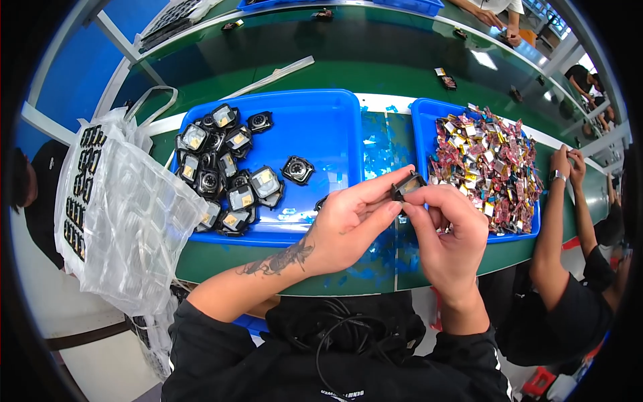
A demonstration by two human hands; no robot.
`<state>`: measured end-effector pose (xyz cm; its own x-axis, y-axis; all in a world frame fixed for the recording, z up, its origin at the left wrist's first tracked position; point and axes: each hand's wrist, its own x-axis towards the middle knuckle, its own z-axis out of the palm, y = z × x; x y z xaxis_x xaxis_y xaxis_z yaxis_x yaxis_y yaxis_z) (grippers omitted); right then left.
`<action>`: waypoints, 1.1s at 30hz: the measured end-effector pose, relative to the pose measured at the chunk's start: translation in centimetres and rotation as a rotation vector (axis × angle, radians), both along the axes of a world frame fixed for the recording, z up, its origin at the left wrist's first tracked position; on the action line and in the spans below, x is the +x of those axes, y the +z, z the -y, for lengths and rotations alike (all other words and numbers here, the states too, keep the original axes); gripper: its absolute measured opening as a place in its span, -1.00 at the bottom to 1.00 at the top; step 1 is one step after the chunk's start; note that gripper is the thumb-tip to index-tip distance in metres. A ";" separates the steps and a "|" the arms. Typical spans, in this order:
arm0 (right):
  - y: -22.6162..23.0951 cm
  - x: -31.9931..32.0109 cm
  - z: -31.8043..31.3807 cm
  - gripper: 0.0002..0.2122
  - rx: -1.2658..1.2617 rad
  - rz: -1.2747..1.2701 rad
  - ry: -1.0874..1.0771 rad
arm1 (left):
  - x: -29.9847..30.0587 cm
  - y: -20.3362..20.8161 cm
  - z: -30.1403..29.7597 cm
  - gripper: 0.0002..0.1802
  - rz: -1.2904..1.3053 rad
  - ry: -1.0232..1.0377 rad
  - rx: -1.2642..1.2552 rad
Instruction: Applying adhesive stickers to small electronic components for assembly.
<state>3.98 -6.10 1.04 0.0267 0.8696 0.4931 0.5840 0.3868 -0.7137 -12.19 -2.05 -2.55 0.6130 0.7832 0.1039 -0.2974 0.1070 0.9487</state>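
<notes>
Between my two hands, above the gap between two blue trays, is a small black watch case (408, 184). My left hand (351, 228) holds it by thumb and fingers from the left. The fingertips of my right hand (450, 224) pinch its near right edge, and they partly cover it. In the left blue tray (321, 114), several similar black watch cases (231, 167) lie heaped on the left side, and a single one (297, 170) lies apart from the heap. The right blue tray (423, 124) holds a pile of small parts with pink, yellow and white pieces (485, 167).
Clear plastic blister trays (127, 221) with black parts hang at the left. A green conveyor belt (375, 60) carrying scattered small parts runs along the far side. Bits of blue film (378, 144) litter the green bench. A co-worker's arms (556, 214) reach in at the right.
</notes>
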 end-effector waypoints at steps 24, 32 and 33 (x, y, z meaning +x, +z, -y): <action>-1.9 1.6 0.4 -0.63 -0.201 -0.732 0.160 | 0.5 0.4 0.1 -0.46 0.205 0.038 -0.114; -2.5 0.5 1.5 -0.71 -0.314 -0.481 0.048 | -1.1 0.8 -1.1 -0.65 -0.284 0.141 0.649; -2.5 0.5 1.6 -0.73 -0.233 -0.440 -0.012 | -1.1 1.2 -0.9 -0.66 -0.329 0.214 0.654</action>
